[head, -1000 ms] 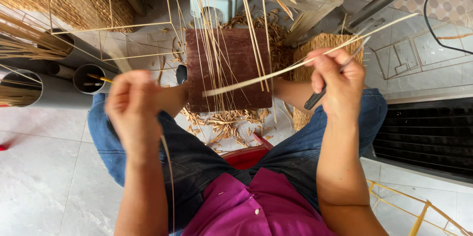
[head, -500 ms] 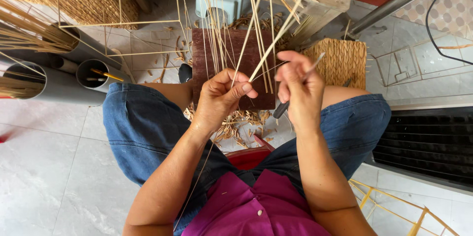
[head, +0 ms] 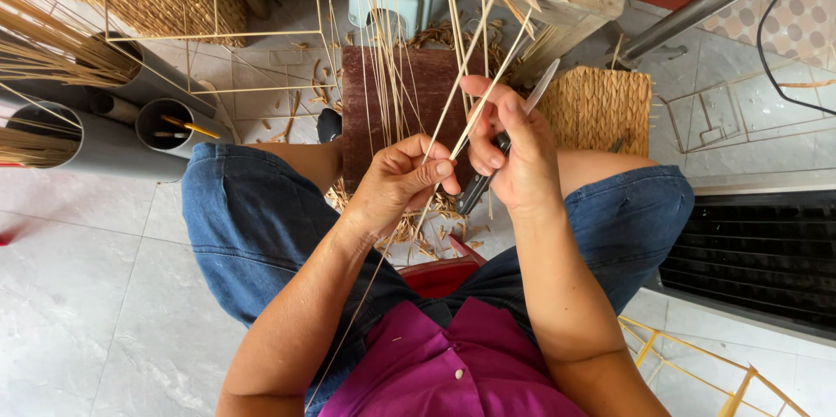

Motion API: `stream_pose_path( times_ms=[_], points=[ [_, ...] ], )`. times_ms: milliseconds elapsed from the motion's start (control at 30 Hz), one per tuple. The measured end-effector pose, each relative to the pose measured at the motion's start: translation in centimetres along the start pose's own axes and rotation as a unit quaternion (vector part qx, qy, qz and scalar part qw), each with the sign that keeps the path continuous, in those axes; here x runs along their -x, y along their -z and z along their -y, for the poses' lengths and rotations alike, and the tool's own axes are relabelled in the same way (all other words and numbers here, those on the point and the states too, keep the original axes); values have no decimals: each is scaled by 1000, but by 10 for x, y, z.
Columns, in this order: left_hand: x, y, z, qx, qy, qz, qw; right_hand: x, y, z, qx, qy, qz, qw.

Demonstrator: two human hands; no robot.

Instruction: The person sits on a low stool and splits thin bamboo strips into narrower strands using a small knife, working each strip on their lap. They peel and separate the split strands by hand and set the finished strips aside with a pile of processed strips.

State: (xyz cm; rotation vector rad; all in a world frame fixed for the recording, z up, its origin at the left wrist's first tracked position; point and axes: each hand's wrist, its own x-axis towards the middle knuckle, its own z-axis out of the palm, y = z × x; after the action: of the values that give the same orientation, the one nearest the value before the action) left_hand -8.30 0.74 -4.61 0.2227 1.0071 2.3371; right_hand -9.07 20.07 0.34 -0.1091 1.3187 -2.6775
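Thin bamboo strip (head: 470, 121) between both hands

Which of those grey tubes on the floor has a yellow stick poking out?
The small upright grey tube beside the left knee: a yellow-handled stick lies across its mouth. The bigger tubes hold pale straw.

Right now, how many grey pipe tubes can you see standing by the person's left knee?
3. A large grey tube at the left edge, a very small one beside it, and a third holding a yellow stick. Others may be hidden behind the bamboo strips.
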Motion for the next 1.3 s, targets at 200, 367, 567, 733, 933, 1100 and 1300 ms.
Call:
stream_pose_path(
  times_ms=[200,367,567,733,933,1100,1300],
  points=[
    [2,0,-1,13,0,3,1000,6,-2,-6,97,14,3,995],
    [2,5,-5,21,-18,-4,1000,15,0,-21,233,13,21,972],
    [1,7,-4,-20,-36,-48,998,19,9,-26,195,8,-18,981],
    [1,14,-7,5,-86,-100,991,27,23,-26,233,-10,20,972],
    [0,27,-13,55,-145,-154,976,54,69,-45,215,-123,25,968],
    [8,40,-33,77,-233,-196,950,80,146,-55,59,-180,-113,975],
    [20,53,-56,125,-306,-239,913,96,217,-13,-125,-40,-197,972]
  ],
)
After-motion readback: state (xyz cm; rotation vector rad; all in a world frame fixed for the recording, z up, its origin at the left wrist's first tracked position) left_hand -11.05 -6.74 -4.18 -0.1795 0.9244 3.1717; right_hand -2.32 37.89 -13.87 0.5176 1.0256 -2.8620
